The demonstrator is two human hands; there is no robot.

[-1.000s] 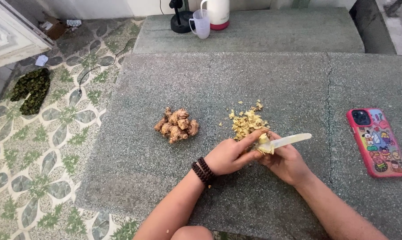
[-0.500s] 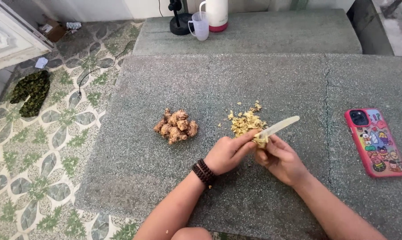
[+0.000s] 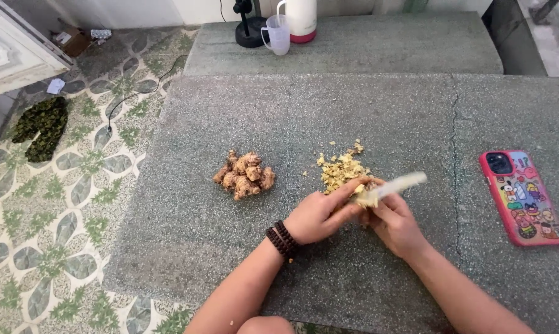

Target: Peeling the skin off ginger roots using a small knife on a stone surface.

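The 2 hands, left hand (image 3: 319,216) and right hand (image 3: 393,224), meet low on the grey stone slab (image 3: 378,117). Just above them lies a pile of yellow peelings (image 3: 341,170), so that way is blocked. To the left sits a heap of brown ginger roots (image 3: 245,175), with bare stone between the heap and the peelings. Far right lies a phone in a red case (image 3: 521,196), with open stone between. The jug (image 3: 278,34) and flask (image 3: 301,20) stand far back.

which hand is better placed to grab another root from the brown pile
Left. The left hand lies on the side of the brown root pile, only pinching the piece being peeled. The right hand grips the knife and sits farther away.
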